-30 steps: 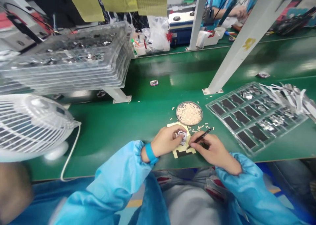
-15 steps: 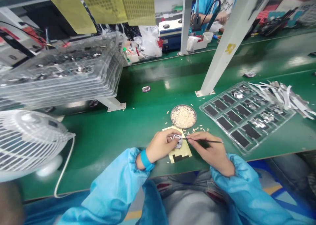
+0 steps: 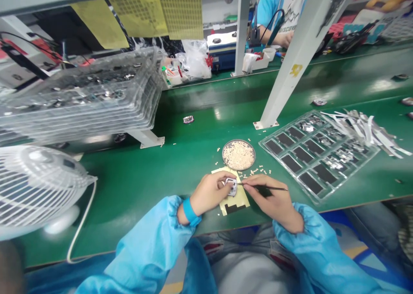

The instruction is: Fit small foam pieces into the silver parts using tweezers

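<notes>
Here's the tall stack of clear trays, loaded with small parts on top! In front of that stack, a white fan, its pale cord curving down. Above the stack, yellow sheets hanging! Right of it, a crumpled plastic bag, then a blue box, and farther right, a slanting white post and a co-worker's blue sleeve!

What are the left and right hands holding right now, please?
Left hand: closed on a small pale-framed part.
Right hand: closed on a thin dark tool, its tip at the part's edge.
</notes>
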`<state>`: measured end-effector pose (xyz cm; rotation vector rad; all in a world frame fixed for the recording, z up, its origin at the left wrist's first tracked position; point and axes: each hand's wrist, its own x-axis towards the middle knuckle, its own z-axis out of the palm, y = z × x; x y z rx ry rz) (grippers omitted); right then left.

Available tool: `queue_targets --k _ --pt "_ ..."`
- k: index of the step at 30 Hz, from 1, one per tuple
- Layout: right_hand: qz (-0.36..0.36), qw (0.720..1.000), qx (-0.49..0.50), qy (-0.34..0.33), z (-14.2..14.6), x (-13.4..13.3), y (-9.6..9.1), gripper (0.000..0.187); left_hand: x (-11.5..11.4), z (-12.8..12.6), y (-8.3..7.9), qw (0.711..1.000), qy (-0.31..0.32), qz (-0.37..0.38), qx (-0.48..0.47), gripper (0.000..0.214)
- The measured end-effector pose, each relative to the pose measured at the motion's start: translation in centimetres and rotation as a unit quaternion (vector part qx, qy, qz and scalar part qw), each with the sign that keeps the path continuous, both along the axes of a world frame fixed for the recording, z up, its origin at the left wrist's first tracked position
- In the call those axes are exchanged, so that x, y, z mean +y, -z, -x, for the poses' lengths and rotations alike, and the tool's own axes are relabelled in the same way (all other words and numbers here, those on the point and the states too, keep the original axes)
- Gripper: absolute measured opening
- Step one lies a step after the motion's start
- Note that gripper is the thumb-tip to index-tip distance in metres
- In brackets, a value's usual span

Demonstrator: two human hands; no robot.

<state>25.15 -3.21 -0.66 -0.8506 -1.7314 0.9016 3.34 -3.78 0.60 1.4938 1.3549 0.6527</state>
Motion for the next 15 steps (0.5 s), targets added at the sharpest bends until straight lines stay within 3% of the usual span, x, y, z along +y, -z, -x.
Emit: queue_targets --k 8,15 --pt "0.049 0.998 -0.018 -0.022 -0.53 0.11 -0.22 0.010 0.27 0.34 -0.15 0.997 0.014 0.026 -0.076 0.037" --pt "0.058 0.998 -0.024 -0.032 -0.49 0.18 0.22 0.012 0.20 0.29 -0.87 0.998 0.015 0.004 -0.055 0.038"
